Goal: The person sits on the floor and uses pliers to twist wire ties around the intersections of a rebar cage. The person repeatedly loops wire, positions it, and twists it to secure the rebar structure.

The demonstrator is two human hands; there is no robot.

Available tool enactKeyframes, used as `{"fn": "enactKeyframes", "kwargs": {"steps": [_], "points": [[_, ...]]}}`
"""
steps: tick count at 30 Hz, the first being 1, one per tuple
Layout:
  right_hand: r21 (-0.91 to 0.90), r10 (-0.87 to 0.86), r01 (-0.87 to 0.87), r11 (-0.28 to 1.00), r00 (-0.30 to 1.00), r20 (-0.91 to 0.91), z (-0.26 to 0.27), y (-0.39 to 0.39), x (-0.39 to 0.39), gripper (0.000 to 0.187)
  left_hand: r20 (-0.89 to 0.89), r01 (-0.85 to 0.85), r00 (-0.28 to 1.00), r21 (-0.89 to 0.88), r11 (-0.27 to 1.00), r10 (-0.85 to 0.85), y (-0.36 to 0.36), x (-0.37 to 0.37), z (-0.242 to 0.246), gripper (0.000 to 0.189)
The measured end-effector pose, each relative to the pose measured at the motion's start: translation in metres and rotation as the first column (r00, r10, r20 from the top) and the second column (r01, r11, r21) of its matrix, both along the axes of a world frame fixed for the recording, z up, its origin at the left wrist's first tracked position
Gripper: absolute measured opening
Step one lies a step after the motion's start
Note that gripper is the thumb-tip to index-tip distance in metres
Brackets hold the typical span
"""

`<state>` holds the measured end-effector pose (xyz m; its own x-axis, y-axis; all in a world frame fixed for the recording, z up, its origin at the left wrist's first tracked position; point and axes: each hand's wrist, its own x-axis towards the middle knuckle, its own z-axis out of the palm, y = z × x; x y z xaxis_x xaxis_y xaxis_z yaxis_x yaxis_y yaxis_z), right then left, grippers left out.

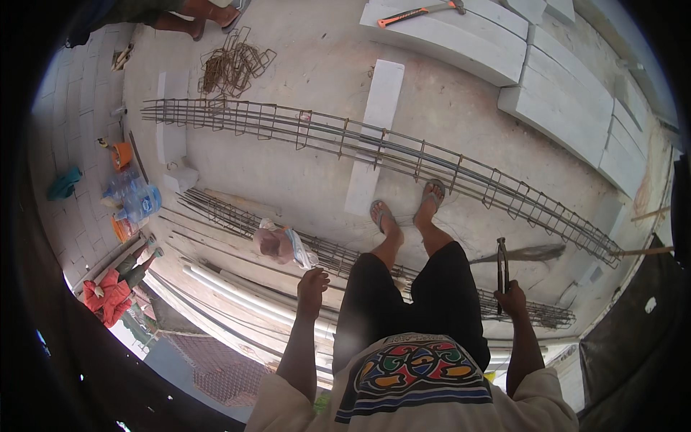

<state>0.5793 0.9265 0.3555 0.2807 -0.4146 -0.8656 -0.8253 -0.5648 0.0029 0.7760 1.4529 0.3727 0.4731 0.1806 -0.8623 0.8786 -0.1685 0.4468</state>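
Note:
My right hand (510, 298) grips the handles of end-cutting nippers (502, 270), whose jaws point away from me. My left hand (313, 286) hangs at my left side with its fingers partly curled, holding nothing that I can see. In front of my feet a long rebar cage (345, 135) with wire stirrups lies across white blocks (386, 92). A bundle of thin tie wire (526, 252) lies on the floor beyond the nippers. Behind my feet runs a second group of rebar cages (329, 251), with a cloth or sack (299, 249) on it near my left hand.
Loose stirrups (235, 65) are piled at upper left, near a person's feet (218, 19). A hammer (421, 13) rests on large white blocks (453, 40). Water jugs (141, 204) stand along the left wall. A person in red (110, 291) is at lower left, near white pipes (237, 294).

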Motion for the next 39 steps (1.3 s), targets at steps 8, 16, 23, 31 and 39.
{"fn": "enactKeyframes", "kwargs": {"steps": [8, 16, 23, 31, 39], "points": [[0.114, -0.159, 0.157, 0.981, 0.987, 0.010, -0.027, 0.045, 0.039, 0.055, -0.026, 0.261, 0.965, 0.027, 0.965, -0.261, -0.052, 0.051, 0.006, 0.029], [0.077, -0.459, 0.460, 0.885, 0.888, -0.031, -0.024, 0.148, 0.021, 0.056, -0.021, 0.512, 0.857, -0.091, 0.854, -0.516, -0.013, 0.119, -0.020, 0.032], [-0.138, -0.730, 0.718, 0.682, 0.679, -0.081, -0.014, 0.288, -0.031, 0.056, 0.044, 0.670, 0.741, -0.100, 0.735, -0.670, 0.048, 0.207, -0.028, 0.029], [-0.244, -0.757, 0.735, 0.633, 0.654, 0.008, -0.022, 0.346, -0.070, 0.057, -0.008, 0.813, 0.582, -0.025, 0.582, -0.813, 0.064, 0.214, -0.042, 0.042], [-0.096, -0.582, 0.575, 0.812, 0.811, -0.058, -0.092, 0.253, -0.070, 0.054, 0.068, 0.836, 0.548, -0.051, 0.546, -0.834, -0.032, 0.162, -0.072, 0.032]]}}
